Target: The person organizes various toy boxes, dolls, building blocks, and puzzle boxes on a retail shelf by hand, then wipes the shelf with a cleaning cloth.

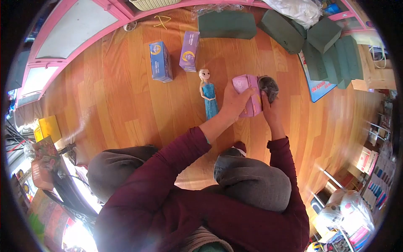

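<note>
My left hand (238,100) is closed round a small pink case (253,99), with the thumb across its front. My right hand (270,112) is at the case's right side, its fingers on a small dark grey, mottled, furry-looking thing (269,86) close against the case. What exactly this grey thing is I cannot make out. A doll (209,94) with light hair and a blue dress lies on the floor left of my hands. Farther off stand a blue toy bricks box (160,61) and a purple toy bricks box (189,51).
Dark green blocks (226,24) line the back, with several more piled at the right. A blue printed board (317,86) lies partly under that pile. Pink-framed cabinets (75,27) edge the wood floor (126,109). A yellow hanger-like piece (162,22) lies at the back.
</note>
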### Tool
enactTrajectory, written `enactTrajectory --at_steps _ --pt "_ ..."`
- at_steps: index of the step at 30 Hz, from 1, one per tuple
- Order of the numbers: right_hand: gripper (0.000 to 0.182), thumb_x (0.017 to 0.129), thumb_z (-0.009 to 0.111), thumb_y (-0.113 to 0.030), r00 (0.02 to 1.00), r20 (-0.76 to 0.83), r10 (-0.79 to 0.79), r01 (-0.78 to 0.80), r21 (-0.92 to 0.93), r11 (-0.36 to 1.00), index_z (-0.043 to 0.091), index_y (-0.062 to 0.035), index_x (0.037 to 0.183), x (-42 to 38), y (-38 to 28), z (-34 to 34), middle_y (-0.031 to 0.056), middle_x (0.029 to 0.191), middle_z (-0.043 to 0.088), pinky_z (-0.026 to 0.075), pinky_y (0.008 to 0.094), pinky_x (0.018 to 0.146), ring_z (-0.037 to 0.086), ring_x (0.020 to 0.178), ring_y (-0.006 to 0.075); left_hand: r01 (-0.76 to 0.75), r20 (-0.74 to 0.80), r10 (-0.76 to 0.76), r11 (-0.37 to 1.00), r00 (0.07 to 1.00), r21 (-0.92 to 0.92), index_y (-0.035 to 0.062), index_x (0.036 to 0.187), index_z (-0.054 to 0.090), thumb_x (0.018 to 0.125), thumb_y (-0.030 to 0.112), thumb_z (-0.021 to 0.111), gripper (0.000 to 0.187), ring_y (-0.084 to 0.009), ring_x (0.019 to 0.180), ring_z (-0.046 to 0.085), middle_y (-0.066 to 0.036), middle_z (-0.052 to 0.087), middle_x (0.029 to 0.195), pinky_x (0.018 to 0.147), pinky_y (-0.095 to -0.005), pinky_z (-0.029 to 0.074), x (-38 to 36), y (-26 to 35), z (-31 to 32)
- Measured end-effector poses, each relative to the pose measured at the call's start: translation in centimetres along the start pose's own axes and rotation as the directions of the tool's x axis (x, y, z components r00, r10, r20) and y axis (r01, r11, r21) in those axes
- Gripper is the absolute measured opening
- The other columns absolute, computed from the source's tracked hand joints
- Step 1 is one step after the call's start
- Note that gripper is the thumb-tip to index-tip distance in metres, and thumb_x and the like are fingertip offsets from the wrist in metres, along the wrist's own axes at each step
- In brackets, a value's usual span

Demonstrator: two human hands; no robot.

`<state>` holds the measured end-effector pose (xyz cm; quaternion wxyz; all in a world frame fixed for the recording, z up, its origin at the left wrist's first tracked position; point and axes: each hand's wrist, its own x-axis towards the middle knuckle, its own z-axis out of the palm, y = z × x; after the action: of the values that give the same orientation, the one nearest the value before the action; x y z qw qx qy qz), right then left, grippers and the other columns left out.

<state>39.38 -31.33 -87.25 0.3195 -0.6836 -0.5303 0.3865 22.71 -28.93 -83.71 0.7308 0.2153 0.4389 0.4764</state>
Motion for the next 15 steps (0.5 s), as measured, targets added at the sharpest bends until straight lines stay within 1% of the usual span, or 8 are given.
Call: enactTrajectory --at_steps 2,4,5,8,10,12,13,15 --pt "0.032 0.087 0.054 -0.021 0.998 -0.033 0.062 -0.063 -0.047 0.997 0.052 0.0037 0.106 -0.4 0.4 0.0 0.0129 0.099 0.059 0.044 0.0304 0.077 0.055 0.090 0.0208 -0.068 0.024 0.067 0.997 0.997 0.038 0.0003 0.112 0.040 0.072 0.015 0.069 0.051 -0.0168 0.092 0.055 -0.012 0.054 0.103 0.077 -0.0303 0.047 1.1 1.3 -0.3" --pt "0.032 0.085 0.057 -0.021 0.942 -0.007 0.337 -0.319 0.301 0.899 0.054 0.0045 0.103 -1.0 1.0 0.5 0.0097 0.095 0.060 0.045 0.0292 0.074 0.056 0.087 0.0176 -0.416 0.005 0.500 0.714 0.866 0.562 -0.0024 0.109 0.039 0.068 0.015 0.069 0.054 -0.0278 0.086 0.060 -0.019 0.058 0.096 0.073 -0.0357 0.048 3.4 2.6 -1.3" --pt "0.032 0.085 0.057 -0.021 0.940 -0.011 0.340 -0.320 0.309 0.895 0.054 0.0045 0.103 -1.1 0.8 0.9 0.0097 0.095 0.060 0.045 0.0292 0.074 0.056 0.087 0.0176 -0.417 0.013 0.498 0.711 0.867 0.566 -0.0024 0.109 0.039 0.068 0.015 0.069 0.054 -0.0278 0.086 0.060 -0.019 0.058 0.096 0.073 -0.0357 0.048 4.0 4.0 -1.6" --pt "0.042 0.079 0.064 -0.022 0.969 -0.072 0.238 -0.193 0.386 0.902 0.051 0.0046 0.109 -0.5 -0.9 2.1 0.0087 0.100 0.058 0.045 0.0280 0.076 0.055 0.091 0.0154 -0.379 0.074 0.471 0.595 0.879 0.709 -0.0039 0.110 0.037 0.065 0.023 0.071 0.062 -0.0389 0.084 0.060 -0.025 0.058 0.091 0.072 -0.0413 0.048 5.0 7.8 -2.4" --pt "0.058 0.072 0.072 -0.024 1.000 0.015 -0.015 0.012 0.170 0.985 0.046 0.0036 0.115 1.3 -2.8 2.4 0.0117 0.107 0.056 0.045 0.0291 0.080 0.054 0.096 0.0176 -0.387 0.079 0.520 0.518 0.851 0.763 -0.0036 0.109 0.038 0.066 0.030 0.071 0.064 -0.0431 0.082 0.058 -0.027 0.059 0.088 0.072 -0.0436 0.047 5.7 8.2 -2.7" --pt "0.071 0.065 0.077 -0.026 0.981 0.137 -0.137 0.146 -0.055 0.988 0.042 0.0026 0.119 2.6 -5.7 2.8 0.0163 0.111 0.053 0.045 0.0313 0.082 0.054 0.101 0.0223 -0.356 0.071 0.496 0.508 0.865 0.784 -0.0027 0.110 0.038 0.066 0.031 0.072 0.065 -0.0427 0.084 0.058 -0.027 0.059 0.090 0.072 -0.0434 0.047 5.7 7.9 -2.7" --pt "0.071 0.065 0.077 -0.026 0.982 0.136 -0.133 0.142 -0.057 0.988 0.042 0.0026 0.119 3.1 -7.0 3.6 0.0163 0.111 0.053 0.045 0.0313 0.082 0.054 0.101 0.0223 -0.318 0.054 0.474 0.498 0.879 0.807 -0.0018 0.111 0.038 0.065 0.032 0.072 0.066 -0.0423 0.085 0.058 -0.027 0.058 0.092 0.072 -0.0432 0.047 5.7 7.6 -2.8" --pt "0.072 0.063 0.077 -0.026 0.925 0.189 -0.329 0.324 0.059 0.944 0.042 0.0031 0.119 3.9 -8.6 5.0 0.0189 0.110 0.054 0.045 0.0327 0.082 0.055 0.102 0.0255 -0.360 0.129 0.459 0.460 0.879 0.812 -0.0010 0.113 0.038 0.066 0.034 0.072 0.068 -0.0412 0.087 0.058 -0.026 0.058 0.095 0.073 -0.0425 0.047 5.7 6.8 -2.7"
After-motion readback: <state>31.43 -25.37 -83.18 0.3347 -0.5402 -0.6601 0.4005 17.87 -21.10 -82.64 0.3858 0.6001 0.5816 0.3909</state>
